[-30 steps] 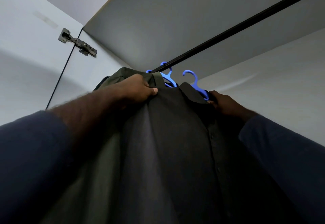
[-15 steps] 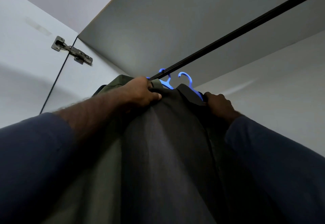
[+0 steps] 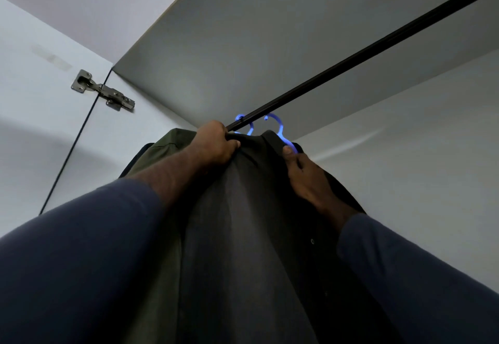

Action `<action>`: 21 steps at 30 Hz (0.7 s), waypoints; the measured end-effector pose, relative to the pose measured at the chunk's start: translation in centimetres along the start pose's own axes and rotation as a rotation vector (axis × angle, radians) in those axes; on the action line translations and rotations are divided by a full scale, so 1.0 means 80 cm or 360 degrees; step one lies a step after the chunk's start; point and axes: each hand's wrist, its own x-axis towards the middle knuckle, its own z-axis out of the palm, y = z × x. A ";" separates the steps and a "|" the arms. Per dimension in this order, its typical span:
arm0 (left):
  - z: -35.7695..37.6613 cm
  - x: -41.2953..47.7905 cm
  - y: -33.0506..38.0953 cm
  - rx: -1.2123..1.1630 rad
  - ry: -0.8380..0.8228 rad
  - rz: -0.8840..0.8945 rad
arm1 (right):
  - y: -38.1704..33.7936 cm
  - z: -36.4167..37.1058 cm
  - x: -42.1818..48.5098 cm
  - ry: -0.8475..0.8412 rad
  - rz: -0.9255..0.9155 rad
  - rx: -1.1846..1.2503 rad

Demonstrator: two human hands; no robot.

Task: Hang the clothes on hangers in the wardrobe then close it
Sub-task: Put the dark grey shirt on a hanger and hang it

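Hanging step: dark grey button-front shirt [image 3: 251, 222] on blue plastic hanger [image 3: 280, 130], raised just beneath black metal wardrobe rail [image 3: 351, 60]. Left hand [image 3: 216, 142] grips the shirt's shoulder; right hand [image 3: 305, 173] pinches fabric beside the hanger neck. Recommended: lift hook over rail, seat fully, then release.

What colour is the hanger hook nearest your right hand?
Blue; the hanger hook shows best in the head view.

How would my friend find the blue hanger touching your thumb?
Follow the black rail to the shirts, where two blue hooks poke out. It is the right hanger, touching the right hand. Its hook sits free below the rail; the left hanger loops over it.
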 end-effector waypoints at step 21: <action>-0.034 0.023 -0.020 0.0162 0.0186 -0.0005 | 0.035 0.003 0.019 -0.0481 -0.0284 -0.0439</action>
